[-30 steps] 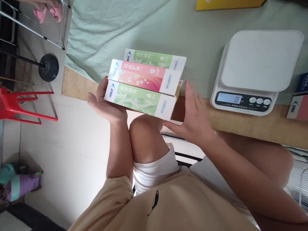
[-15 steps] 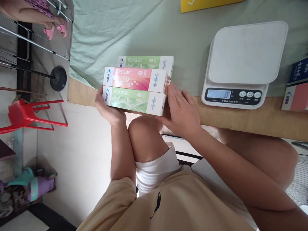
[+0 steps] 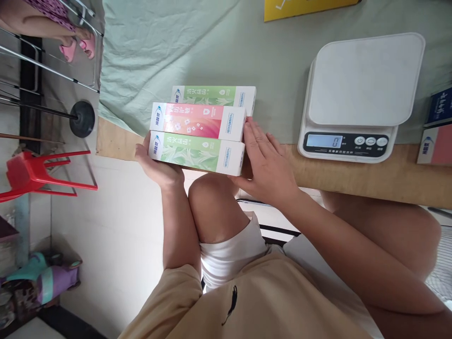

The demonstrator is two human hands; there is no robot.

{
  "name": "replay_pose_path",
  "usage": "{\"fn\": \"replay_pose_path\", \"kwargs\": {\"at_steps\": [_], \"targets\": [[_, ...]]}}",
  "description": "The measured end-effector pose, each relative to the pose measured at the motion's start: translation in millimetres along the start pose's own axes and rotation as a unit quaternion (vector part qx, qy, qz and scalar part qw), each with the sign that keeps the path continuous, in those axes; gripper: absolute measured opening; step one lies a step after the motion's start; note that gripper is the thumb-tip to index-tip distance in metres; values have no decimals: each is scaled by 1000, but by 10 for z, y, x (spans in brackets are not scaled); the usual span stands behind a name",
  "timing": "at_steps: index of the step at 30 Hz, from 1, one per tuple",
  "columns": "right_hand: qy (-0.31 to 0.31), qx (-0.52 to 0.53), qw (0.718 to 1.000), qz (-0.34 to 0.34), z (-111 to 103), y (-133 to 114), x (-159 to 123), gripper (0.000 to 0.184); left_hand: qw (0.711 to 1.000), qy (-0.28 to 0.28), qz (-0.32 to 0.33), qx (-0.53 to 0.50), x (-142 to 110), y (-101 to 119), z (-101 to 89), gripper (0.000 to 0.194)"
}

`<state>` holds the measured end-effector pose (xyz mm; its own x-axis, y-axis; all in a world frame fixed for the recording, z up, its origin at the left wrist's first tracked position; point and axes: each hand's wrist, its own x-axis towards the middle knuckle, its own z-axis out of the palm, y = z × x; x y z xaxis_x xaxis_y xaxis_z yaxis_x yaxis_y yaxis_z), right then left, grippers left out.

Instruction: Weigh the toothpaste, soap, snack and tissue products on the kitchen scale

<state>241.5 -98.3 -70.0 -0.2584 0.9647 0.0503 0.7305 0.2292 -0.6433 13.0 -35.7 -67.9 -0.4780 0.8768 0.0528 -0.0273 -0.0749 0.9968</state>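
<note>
Two toothpaste boxes lie side by side at the table's front edge, a green-and-white toothpaste box (image 3: pixel 194 153) nearest me and a pink-and-white toothpaste box (image 3: pixel 197 121) behind it. Another green toothpaste box (image 3: pixel 212 95) lies farther back, partly covered by the pink one. My left hand (image 3: pixel 158 165) cups the left end of the near boxes from below, its fingers mostly hidden. Against their right ends rests my right hand (image 3: pixel 266 162), fingers straight and thumb at the front corner. Between both hands the boxes are held; what is beneath them is hidden.
Right of my hands stands a white kitchen scale (image 3: pixel 363 89) with a lit display. A pink-and-white box (image 3: pixel 436 146) and a dark blue box (image 3: pixel 439 107) sit at the far right. A yellow box (image 3: pixel 307 7) is at the back. Left are a red chair (image 3: pixel 30 172) and a person's feet (image 3: pixel 77 47).
My right hand has come in from an apart, spread pose to press on the boxes' right ends. The tilted boxes now sit more level and squared up. The view has shifted slightly.
</note>
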Motion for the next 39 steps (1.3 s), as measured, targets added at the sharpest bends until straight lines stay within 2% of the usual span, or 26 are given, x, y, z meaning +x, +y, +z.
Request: {"fn": "replay_pose_path", "kwargs": {"at_steps": [6,10,17,20,26,30,33,35,37,38,39], "targets": [[10,-42,999,-14,-11,-32,-16,94,999,35,7,-4,38,-23,16,42],[13,-64,998,-21,-13,-68,-15,95,999,30,8,-23,54,-29,7,40],[38,-66,997,-16,57,-89,-26,98,999,6,34,-10,20,-5,41,57],[41,-64,997,-16,75,-85,-28,104,999,-3,31,-33,-2,43,74,57],[38,-57,998,-8,99,-95,-6,104,999,-9,26,-38,-20,41,87,60],[26,-14,1000,1,86,-97,-1,109,998,41,46,2,23,40,44,78],[21,26,999,0,-82,-99,-40,99,992,101,81,8,47,138,26,94],[14,39,999,-5,-311,-101,-93,89,986,124,107,28,-39,237,80,88],[22,42,999,-4,-611,-95,-165,76,987,100,112,56,-279,344,205,79],[43,46,998,0,-776,-81,-209,68,989,71,111,68,-460,395,286,76],[79,52,996,6,-941,-57,-255,60,989,14,109,97,-670,442,375,74]]}}
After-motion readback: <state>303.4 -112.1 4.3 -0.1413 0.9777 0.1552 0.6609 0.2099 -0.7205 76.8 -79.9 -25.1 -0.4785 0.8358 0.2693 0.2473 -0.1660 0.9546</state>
